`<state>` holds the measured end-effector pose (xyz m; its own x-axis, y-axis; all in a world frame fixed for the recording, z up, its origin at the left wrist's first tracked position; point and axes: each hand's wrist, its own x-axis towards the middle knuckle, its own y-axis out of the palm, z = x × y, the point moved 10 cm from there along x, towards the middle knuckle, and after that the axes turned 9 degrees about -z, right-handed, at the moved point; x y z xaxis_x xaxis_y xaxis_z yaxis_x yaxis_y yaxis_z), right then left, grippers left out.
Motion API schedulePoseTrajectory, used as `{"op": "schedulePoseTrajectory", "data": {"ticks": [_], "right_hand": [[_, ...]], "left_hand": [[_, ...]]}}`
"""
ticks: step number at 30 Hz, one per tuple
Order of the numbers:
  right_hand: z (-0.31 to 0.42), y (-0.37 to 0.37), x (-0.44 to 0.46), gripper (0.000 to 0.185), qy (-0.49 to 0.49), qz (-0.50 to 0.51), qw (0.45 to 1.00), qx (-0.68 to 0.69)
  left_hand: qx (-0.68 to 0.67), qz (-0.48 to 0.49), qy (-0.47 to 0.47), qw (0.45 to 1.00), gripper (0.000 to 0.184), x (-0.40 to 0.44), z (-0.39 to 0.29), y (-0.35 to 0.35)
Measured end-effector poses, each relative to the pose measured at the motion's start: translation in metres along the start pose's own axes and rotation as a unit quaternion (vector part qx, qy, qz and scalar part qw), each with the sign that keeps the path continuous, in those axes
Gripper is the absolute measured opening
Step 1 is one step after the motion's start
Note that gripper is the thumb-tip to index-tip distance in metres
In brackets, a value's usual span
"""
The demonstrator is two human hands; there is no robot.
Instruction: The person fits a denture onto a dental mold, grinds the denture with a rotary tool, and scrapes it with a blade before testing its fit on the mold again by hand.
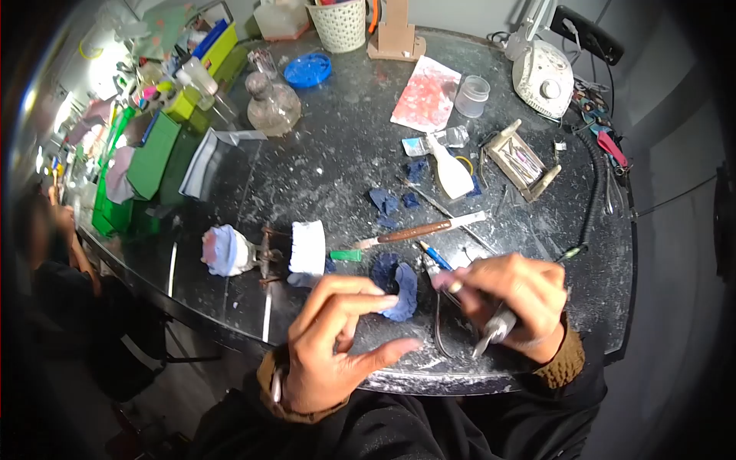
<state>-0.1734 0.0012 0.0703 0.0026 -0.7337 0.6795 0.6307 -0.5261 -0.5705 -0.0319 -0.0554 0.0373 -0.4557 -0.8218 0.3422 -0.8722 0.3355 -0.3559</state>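
My left hand (pixel 330 345) is spread, its thumb well apart from its curved fingers. Its fingertips reach a blue, horseshoe-shaped piece (pixel 404 295) on the black table; whether they touch it I cannot tell. My right hand (pixel 521 295) is closed around a silver rotary handpiece (pixel 498 328), whose narrow end points down toward the table's front edge. Its fingertips are pinched, and any small thing between them cannot be made out. Beside them lies a blue pencil-like tool (pixel 435 255). To the left, a hinged articulator (pixel 268 257) carries a pale cast with blue material (pixel 225 251) and a white block (pixel 308 247).
Behind my hands are a brown-handled brush (pixel 422 231), a white bottle (pixel 451 170) and blue scraps (pixel 383 203). A dial control box (pixel 543 80) with a coiled cord (pixel 594 192) stands at right. A glass flask (pixel 274 107) is at back left. Another person (pixel 61 261) sits far left.
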Motion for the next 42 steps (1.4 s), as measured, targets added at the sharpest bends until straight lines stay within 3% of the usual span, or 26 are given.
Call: {"op": "schedulePoseTrajectory", "data": {"ticks": [3, 6, 9, 12, 15, 19, 23, 24, 27, 31, 35, 39, 42], "right_hand": [[-0.020, -0.014, 0.000, 0.022, -0.006, -0.073, 0.996, -0.058], [-0.031, -0.016, -0.004, 0.025, 0.000, -0.075, 0.990, -0.121], [-0.038, -0.015, -0.007, 0.038, 0.016, -0.072, 0.990, -0.121], [-0.041, -0.015, -0.009, 0.035, 0.016, -0.082, 0.989, -0.118], [-0.039, -0.017, -0.009, 0.034, 0.013, -0.100, 0.986, -0.129], [-0.039, -0.017, -0.012, 0.033, 0.022, -0.112, 0.986, -0.124], [-0.036, -0.016, -0.011, 0.036, 0.033, -0.095, 0.984, -0.144], [-0.037, -0.015, -0.012, 0.036, 0.032, -0.096, 0.985, -0.141], [-0.037, -0.013, -0.012, 0.037, 0.034, -0.090, 0.986, -0.137], [-0.039, -0.012, -0.013, 0.038, 0.039, -0.087, 0.986, -0.136], [-0.039, -0.014, -0.013, 0.035, 0.039, -0.095, 0.985, -0.136], [-0.029, -0.023, -0.013, 0.023, 0.028, -0.143, 0.984, -0.100], [0.006, -0.033, -0.018, 0.028, -0.105, -0.149, 0.983, -0.022]], "left_hand": [[0.133, 0.064, -0.037, 0.988, 0.065, -0.011, 0.009, 0.007], [0.206, 0.093, -0.049, 0.973, 0.087, -0.016, 0.022, 0.021], [0.222, 0.101, -0.060, 0.968, 0.093, -0.020, 0.035, 0.034], [0.230, 0.117, -0.069, 0.964, 0.096, -0.021, 0.039, 0.036], [0.235, 0.140, -0.085, 0.958, 0.096, -0.020, 0.035, 0.029], [0.250, 0.148, -0.030, 0.956, 0.085, -0.008, 0.032, 0.036], [0.230, 0.167, -0.084, 0.955, 0.085, -0.012, 0.051, 0.046], [0.210, 0.130, -0.053, 0.968, 0.080, -0.010, 0.047, 0.045], [0.128, 0.140, -0.140, 0.972, 0.075, -0.012, 0.050, 0.047], [0.140, 0.181, -0.145, 0.963, 0.075, -0.012, 0.053, 0.054], [0.170, 0.116, -0.047, 0.977, 0.061, -0.005, 0.039, 0.050], [0.163, 0.040, -0.056, 0.984, 0.055, -0.001, 0.023, 0.036], [0.002, 0.000, 0.013, 1.000, 0.058, -0.003, 0.013, 0.041]]}}
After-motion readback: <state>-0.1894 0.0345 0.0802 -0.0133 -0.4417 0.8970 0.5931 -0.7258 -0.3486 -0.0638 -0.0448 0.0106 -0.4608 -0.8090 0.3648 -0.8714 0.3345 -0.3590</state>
